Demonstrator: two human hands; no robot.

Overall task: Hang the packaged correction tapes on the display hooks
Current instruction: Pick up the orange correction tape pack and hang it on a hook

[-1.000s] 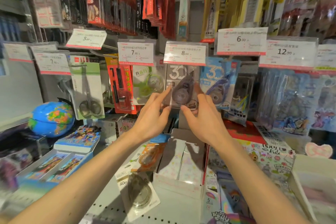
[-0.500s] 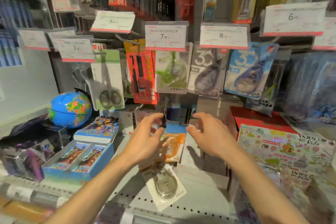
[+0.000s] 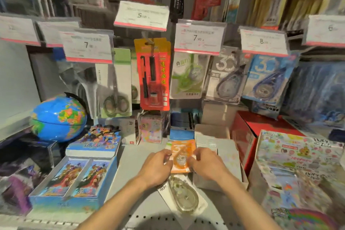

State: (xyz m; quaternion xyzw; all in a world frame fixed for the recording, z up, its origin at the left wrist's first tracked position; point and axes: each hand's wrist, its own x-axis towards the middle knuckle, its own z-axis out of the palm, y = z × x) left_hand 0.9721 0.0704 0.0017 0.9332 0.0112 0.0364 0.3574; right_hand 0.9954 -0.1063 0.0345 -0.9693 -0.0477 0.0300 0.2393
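An orange packaged correction tape (image 3: pixel 180 155) lies on the grey shelf (image 3: pixel 134 166) near its middle. My left hand (image 3: pixel 155 168) grips its left edge and my right hand (image 3: pixel 206 164) grips its right edge. Just below it lies a clear packaged correction tape (image 3: pixel 184 195) on a white card. Above, on the display hooks, hang a green correction tape (image 3: pixel 189 75), a grey correction tape (image 3: pixel 226 80) and a blue correction tape (image 3: pixel 268 78), under white price tags.
A blue globe (image 3: pixel 57 116) stands at the left. Blue card boxes (image 3: pixel 72 179) sit in front of it. An open grey box (image 3: pixel 220 157) is right of my hands, then a red box (image 3: pixel 248 134) and sticker packs (image 3: pixel 298 166). Scissors (image 3: pixel 114 87) and a red pen pack (image 3: pixel 153 74) hang above.
My hands left the grey correction tape hanging on its hook, dropped to the shelf and closed on the orange packaged tape. The view tilted downward.
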